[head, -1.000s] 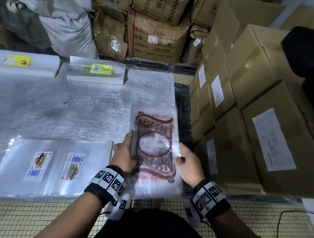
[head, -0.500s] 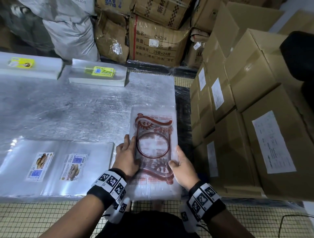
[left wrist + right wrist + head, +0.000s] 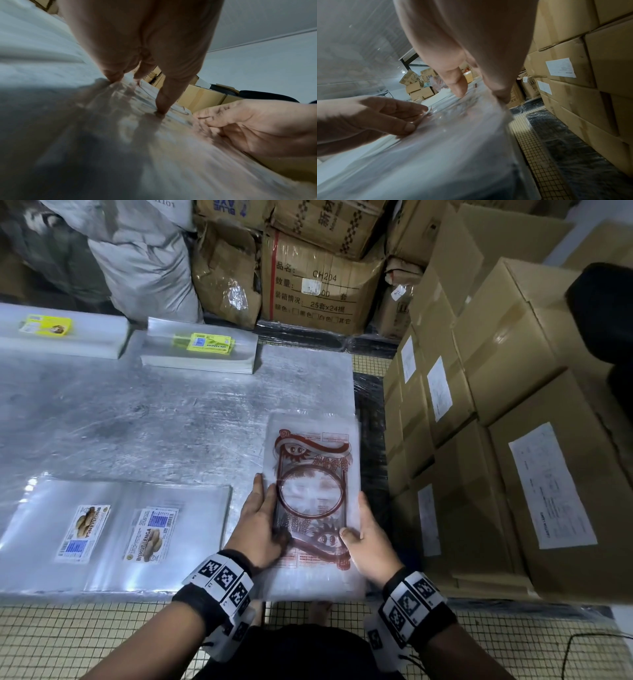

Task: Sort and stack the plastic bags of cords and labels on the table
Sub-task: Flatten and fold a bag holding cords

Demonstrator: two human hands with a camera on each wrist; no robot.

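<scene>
A stack of clear plastic bags with a red print lies at the near right corner of the grey table. My left hand lies along its left edge, fingers straight and thumb pressing on the print. My right hand grips the right edge with the thumb on top and the fingers curled under. The left wrist view shows my left hand pressing down on the stack. In the right wrist view my right hand pinches the stack.
A wide stack of clear bags with biscuit labels lies left of my hands. Two more stacks, green-labelled and yellow-labelled, sit at the far edge. Cardboard boxes wall the right side; boxes and a grey sack stand behind.
Both hands have closed in a little on the red-print stack's sides, and the thumbs have slid further onto the print. The stack lies in about the same spot.
</scene>
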